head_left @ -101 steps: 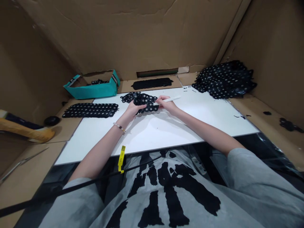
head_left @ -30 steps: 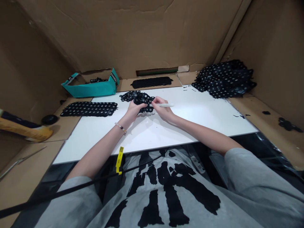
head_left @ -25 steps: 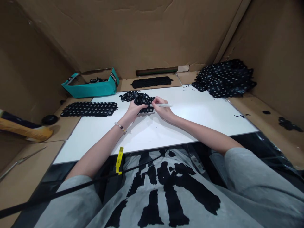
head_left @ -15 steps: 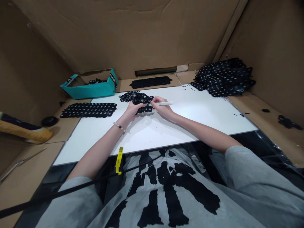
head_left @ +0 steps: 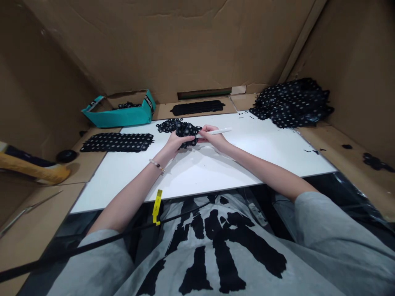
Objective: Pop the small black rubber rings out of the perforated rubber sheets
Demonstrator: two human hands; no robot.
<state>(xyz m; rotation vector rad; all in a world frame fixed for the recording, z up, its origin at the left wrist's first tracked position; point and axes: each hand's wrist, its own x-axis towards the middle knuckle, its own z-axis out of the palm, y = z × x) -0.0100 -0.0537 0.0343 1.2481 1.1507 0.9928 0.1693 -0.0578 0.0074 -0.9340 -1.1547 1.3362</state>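
My left hand (head_left: 175,142) is closed around a black perforated rubber sheet (head_left: 187,130), bunched up over the white board (head_left: 222,168). Between the fingers of my right hand (head_left: 216,139) is a white pen-shaped tool (head_left: 221,130). Its front end points left into the black sheet, but the tip is hidden by fingers and sheet. Both hands are close together, with the thumbs near the sheet's right side. Just behind my left hand, small black rings (head_left: 166,126) lie in a heap on the board.
A teal box (head_left: 119,118) containing black pieces stands back left, above a flat perforated black sheet (head_left: 117,142). A black strip stack (head_left: 198,107) lies at the back. Perforated sheets (head_left: 293,102) are piled back right. Cardboard walls (head_left: 197,45) surround the board. A black cable (head_left: 123,235) crosses in front.
The pen-shaped tool's rear end has tilted up slightly, and my right hand has shifted a little to the right. My left hand keeps its hold on the black sheet.
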